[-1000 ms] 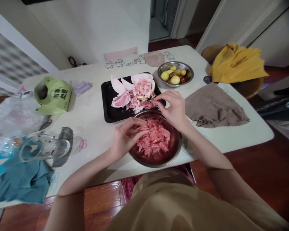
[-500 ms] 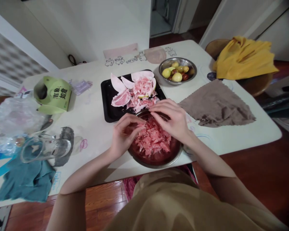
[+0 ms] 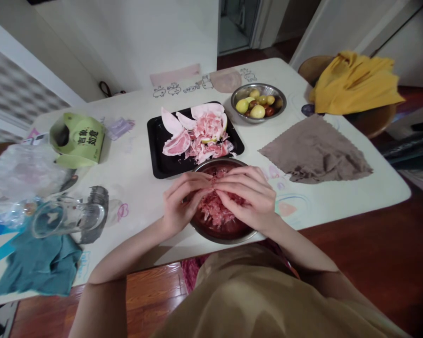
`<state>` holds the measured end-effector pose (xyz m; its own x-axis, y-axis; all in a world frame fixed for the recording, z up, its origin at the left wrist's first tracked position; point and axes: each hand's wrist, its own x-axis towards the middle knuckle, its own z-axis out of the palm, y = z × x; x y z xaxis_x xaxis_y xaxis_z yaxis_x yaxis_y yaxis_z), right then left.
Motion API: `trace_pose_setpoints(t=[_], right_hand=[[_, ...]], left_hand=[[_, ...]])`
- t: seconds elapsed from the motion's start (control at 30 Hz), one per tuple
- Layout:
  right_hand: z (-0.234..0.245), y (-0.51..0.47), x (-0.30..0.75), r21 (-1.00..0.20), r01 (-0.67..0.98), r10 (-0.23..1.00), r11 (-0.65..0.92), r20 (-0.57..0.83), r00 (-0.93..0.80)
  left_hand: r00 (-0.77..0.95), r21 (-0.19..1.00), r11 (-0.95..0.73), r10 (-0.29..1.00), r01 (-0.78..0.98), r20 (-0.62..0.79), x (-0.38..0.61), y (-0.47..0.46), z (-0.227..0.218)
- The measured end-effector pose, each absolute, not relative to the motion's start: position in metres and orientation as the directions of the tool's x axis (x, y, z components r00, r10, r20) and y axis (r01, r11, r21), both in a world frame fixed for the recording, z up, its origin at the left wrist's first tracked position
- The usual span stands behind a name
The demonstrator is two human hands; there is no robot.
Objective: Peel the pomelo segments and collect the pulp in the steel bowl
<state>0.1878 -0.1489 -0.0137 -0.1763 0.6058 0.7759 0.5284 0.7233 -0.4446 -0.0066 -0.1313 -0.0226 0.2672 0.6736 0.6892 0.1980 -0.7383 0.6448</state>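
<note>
A metal bowl [image 3: 216, 237] at the table's front edge holds loose pink pomelo pulp [image 3: 218, 211]. Over it, my left hand [image 3: 184, 199] is closed in a pinch on a small piece of pomelo pulp [image 3: 214, 186]. From the other side my right hand [image 3: 248, 195] pinches at the same piece, its fingertips meeting those of the left. The fingers hide much of that piece. Just behind the bowl lies a black tray [image 3: 157, 157] with white-pink pomelo peel [image 3: 171, 123] and torn membrane scraps [image 3: 207, 149].
Behind the tray stands a metal bowl of small green and brown fruit [image 3: 257, 111]. A grey-brown cloth [image 3: 317, 150] lies at right. On the left are a green carton [image 3: 79, 139], a clear plastic bag [image 3: 24, 169], a glass pitcher on its side [image 3: 66, 217] and a teal cloth [image 3: 38, 263].
My right hand has come back from the tray's near edge to the bowl, and its fingertips now meet my left hand's at the pulp piece. The left hand has hardly moved.
</note>
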Motion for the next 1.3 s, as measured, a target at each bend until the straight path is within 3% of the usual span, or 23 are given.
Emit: trace_pose_setpoints(t=[0.27, 0.53, 0.97, 1.3], right_hand=[[-0.01, -0.154, 0.191, -0.324, 0.575, 0.538, 0.752, 0.805, -0.251], [-0.013, -0.161, 0.192, -0.23, 0.585, 0.469, 0.778, 0.832, -0.296], [-0.008, -0.164, 0.18, -0.327, 0.571, 0.502, 0.753, 0.846, -0.178], [-0.003, -0.165, 0.178, -0.426, 0.471, 0.543, 0.773, 0.828, -0.143]], left_hand=[[0.363, 0.451, -0.868, 0.496, 0.207, 0.788, -0.015, -0.132, -0.025], [0.453, 0.381, -0.903, 0.429, 0.197, 0.781, -0.023, -0.135, -0.02], [0.517, 0.262, -0.949, 0.316, 0.178, 0.795, -0.027, -0.136, -0.018], [0.609, 0.215, -0.956, 0.294, 0.202, 0.737, -0.03, -0.147, 0.001]])
